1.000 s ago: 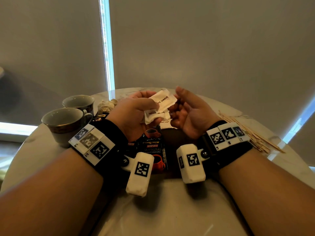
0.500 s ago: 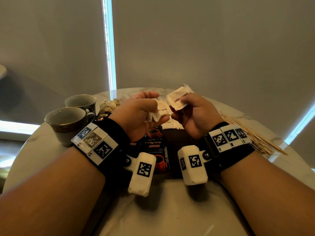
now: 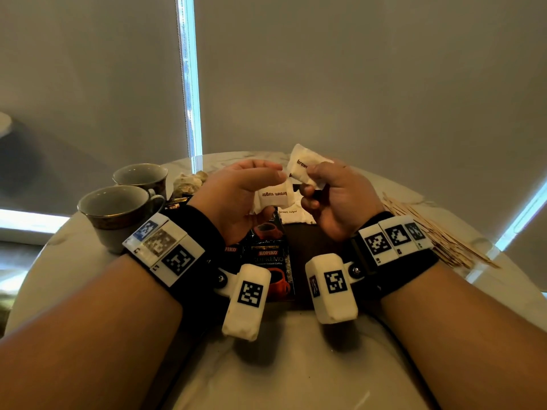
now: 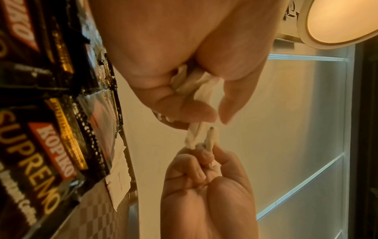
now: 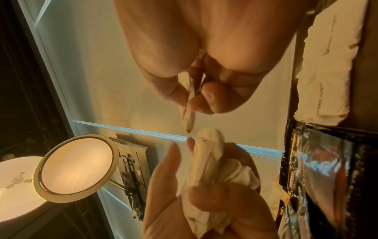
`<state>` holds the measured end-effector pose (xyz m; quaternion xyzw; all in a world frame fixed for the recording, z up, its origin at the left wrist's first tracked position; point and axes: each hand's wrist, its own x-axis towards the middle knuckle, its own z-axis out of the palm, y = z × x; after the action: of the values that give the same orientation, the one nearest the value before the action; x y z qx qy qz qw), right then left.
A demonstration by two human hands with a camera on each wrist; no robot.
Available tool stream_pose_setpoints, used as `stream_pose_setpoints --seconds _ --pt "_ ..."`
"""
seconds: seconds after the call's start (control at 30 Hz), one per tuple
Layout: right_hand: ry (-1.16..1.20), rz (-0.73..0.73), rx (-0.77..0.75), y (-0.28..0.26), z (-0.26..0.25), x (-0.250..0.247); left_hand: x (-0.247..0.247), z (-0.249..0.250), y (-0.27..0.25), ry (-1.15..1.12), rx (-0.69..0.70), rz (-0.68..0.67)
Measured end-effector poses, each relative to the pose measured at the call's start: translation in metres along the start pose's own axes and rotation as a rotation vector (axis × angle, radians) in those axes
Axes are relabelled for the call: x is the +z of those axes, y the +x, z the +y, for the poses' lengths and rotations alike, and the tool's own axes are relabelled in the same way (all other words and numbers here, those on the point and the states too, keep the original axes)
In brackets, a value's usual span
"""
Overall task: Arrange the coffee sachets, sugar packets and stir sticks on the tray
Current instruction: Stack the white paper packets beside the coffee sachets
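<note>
My left hand (image 3: 236, 196) grips a small bunch of white brown-sugar packets (image 3: 273, 199) above the dark tray (image 3: 310, 241). My right hand (image 3: 334, 196) pinches a single sugar packet (image 3: 305, 165), held upright just right of the bunch. In the wrist views the bunch (image 5: 208, 155) and the single packet (image 4: 210, 139) almost touch edge to edge. Black Kopiko coffee sachets (image 3: 268, 255) lie on the tray under my hands, with more sugar packets (image 3: 293, 216) behind them. A pile of wooden stir sticks (image 3: 429, 232) lies on the table to the right.
Two grey cups (image 3: 118, 211) stand at the left on the round marble table (image 3: 281, 365). A crumpled wrapper (image 3: 189, 183) lies behind them. Grey blinds close off the background beyond the table's far edge.
My right hand has drawn one sugar packet out of the bunch in my left hand and lifted it up and to the right. The left hand stays in place.
</note>
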<state>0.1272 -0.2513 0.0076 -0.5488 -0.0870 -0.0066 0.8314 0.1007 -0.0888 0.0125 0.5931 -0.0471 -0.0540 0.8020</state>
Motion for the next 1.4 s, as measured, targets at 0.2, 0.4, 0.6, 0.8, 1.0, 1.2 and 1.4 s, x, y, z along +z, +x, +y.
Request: stream_pose_setpoints --seconds 0.2,0.4,0.6,0.8,1.0,1.2,1.4 --pt "-0.011 -0.076 -0.001 -0.001 0.001 0.002 0.003 0.0 -0.002 0.085 0.01 0.036" --pt "0.022 -0.027 -0.015 0.0 -0.001 0.001 0.004 0.002 -0.004 0.061 -0.015 0.067" --pt "-0.011 -0.02 -0.007 0.004 0.004 -0.001 0.003 0.002 -0.002 0.03 -0.019 0.118" --pt "0.009 0.047 -0.006 0.011 0.01 -0.011 0.001 0.001 0.0 -0.014 0.001 0.128" --pt "0.07 0.26 0.085 0.026 0.024 -0.032 0.001 0.0 0.005 -0.126 0.045 0.12" --pt "-0.034 0.309 0.262 0.033 0.037 -0.039 -0.001 -0.002 0.007 -0.154 0.068 0.137" --pt "-0.168 0.267 0.405 0.027 0.039 -0.039 -0.002 -0.002 0.01 -0.2 0.092 0.166"
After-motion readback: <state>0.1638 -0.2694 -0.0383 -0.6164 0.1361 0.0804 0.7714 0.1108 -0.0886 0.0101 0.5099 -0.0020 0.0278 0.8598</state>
